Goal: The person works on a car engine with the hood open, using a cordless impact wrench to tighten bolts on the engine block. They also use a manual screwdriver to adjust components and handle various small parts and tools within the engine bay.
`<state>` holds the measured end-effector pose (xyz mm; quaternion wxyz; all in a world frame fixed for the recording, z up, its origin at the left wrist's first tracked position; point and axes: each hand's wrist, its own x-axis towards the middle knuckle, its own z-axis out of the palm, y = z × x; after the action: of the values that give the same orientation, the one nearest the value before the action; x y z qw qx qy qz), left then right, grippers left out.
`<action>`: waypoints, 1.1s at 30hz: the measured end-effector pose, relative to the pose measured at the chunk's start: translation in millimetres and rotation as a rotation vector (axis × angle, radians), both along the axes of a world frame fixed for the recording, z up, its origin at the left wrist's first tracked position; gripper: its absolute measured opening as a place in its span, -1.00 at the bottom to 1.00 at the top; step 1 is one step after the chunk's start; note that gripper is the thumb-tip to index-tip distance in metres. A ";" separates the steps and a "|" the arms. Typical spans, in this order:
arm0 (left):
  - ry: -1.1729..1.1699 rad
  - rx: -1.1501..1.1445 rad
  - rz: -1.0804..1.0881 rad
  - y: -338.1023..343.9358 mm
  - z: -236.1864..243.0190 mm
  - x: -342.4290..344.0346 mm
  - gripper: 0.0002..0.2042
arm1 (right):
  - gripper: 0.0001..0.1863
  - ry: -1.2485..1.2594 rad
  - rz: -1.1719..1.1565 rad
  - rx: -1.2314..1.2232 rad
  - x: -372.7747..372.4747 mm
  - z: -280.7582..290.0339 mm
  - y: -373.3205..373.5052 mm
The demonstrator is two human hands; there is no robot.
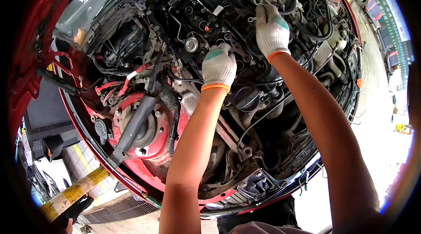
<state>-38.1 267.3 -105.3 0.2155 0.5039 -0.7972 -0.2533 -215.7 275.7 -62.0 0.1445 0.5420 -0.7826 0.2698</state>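
Observation:
Both my hands wear white knit gloves with green patches and orange cuffs, and both reach into the engine bay of a red car. My left hand (219, 68) is down on the engine (239, 47), just right of a round silver metal cap (191, 45). Its fingers curl under, and their tips are hidden. Farther right and higher, my right hand (272, 32) rests at the engine's far side, fingers bent together beside a small metal ring (252, 19). Whatever lies beneath those fingers cannot be made out. Below the hands sits a round black cap (247, 98).
A red strut tower (164, 135) stands at the left, crossed by a dark grey bar (136, 124). Red cables (127, 81) lie above it. Black hoses (322, 36) run along the right. The raised red hood (44, 10) edges the upper left. A yellow post (72, 192) is at lower left.

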 end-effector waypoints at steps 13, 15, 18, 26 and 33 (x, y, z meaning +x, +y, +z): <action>-0.022 -0.179 -0.023 0.3 -25.8 -0.1 -0.77 | -0.63 -0.430 -0.125 0.007 19.7 22.0 0.1; -0.005 -0.193 -0.032 -0.7 -25.7 0.2 -0.77 | -0.63 -0.412 -0.110 0.002 17.6 21.8 0.4; 0.001 -0.203 -0.036 0.2 -24.9 1.0 -0.76 | -0.63 -0.431 -0.117 0.002 17.4 21.5 0.0; 0.024 0.058 -0.041 -2.9 -14.4 9.9 -0.67 | -0.63 -0.429 -0.132 -0.022 15.3 21.7 0.8; 0.483 0.163 0.083 -10.2 -37.5 37.1 -0.76 | -0.65 -0.454 -0.116 -0.022 22.4 25.5 -1.1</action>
<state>-1.0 257.2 -142.9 0.3688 0.4769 -0.6780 -0.4207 -193.2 274.6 -36.5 -0.0141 0.4199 -0.8221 0.3843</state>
